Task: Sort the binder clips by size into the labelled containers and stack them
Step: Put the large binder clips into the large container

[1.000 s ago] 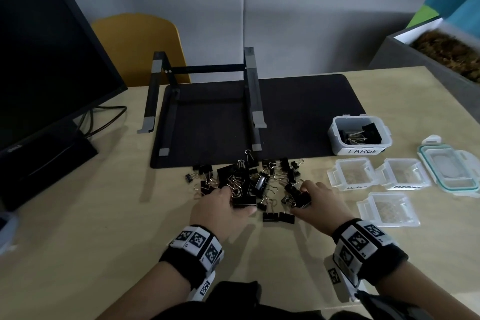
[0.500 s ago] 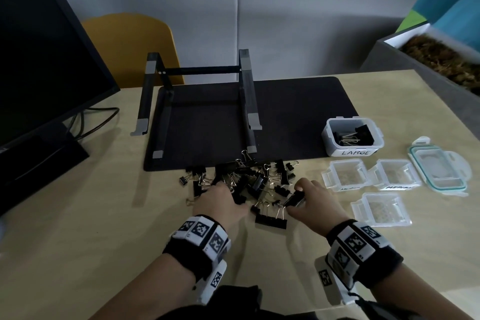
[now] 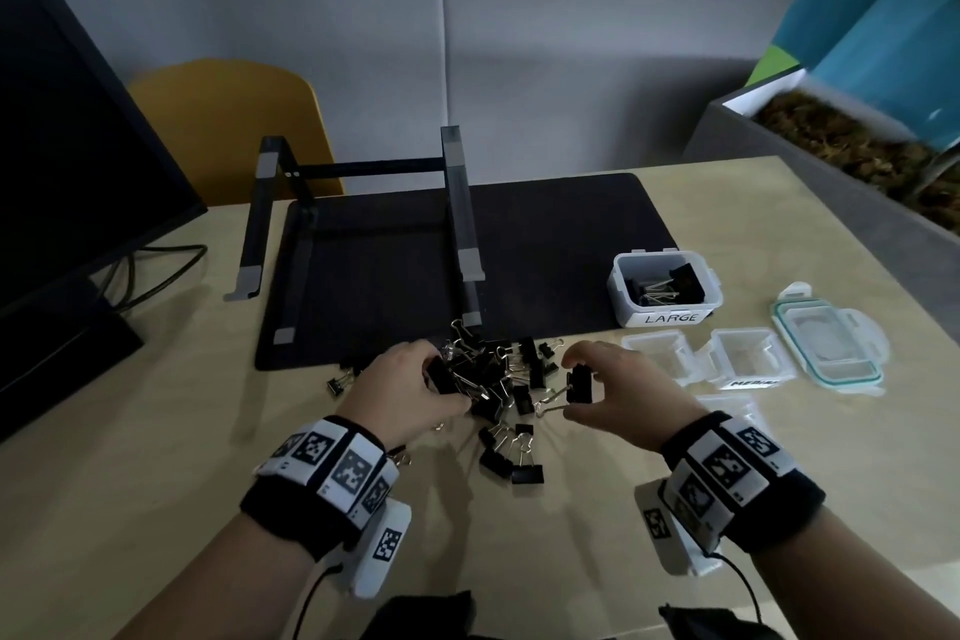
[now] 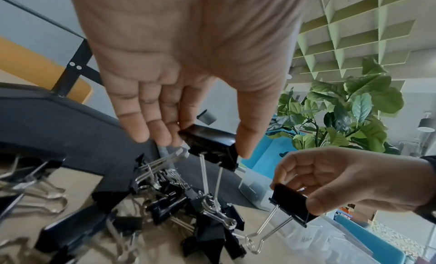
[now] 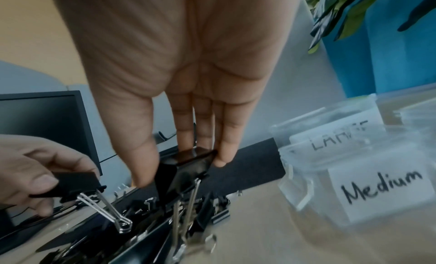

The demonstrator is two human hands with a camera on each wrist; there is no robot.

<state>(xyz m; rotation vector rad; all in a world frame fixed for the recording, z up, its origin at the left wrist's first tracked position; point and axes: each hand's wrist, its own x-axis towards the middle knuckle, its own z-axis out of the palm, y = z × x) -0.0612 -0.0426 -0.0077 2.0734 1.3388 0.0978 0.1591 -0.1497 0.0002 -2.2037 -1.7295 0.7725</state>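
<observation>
The binder clips [image 3: 498, 379] lie in a messy black heap on the wooden table [image 3: 130, 483], just in front of the dark mat [image 3: 545, 244], so both hands can reach them. The left hand [image 3: 400, 390] pinches one big clip [image 4: 210, 146] by its black body between thumb and fingers, and its wire handles hang down toward the heap. The right hand [image 3: 618, 395] pinches another big clip [image 3: 579, 384] the same way, lifted a little above the table. Holding the black part and not the thin wires probably makes each clip easy to carry and keeps it from swinging about or snapping. The two hands are apart, one at each side of the heap, so it looks like the person picks two clips at once to go faster. The box marked LARGE [image 3: 667, 288] stands to the right at the mat's edge and already has some big clips in it, so these two most likely belong there. Nearer the person sit the clear box marked Medium [image 5: 375, 189] and other small clear boxes [image 3: 657, 353]; no clips show in them. A lid [image 3: 831, 346] lies off to the far right, out of the way, so the boxes stay open for dropping clips in. Most of the sorting is yet to do.
</observation>
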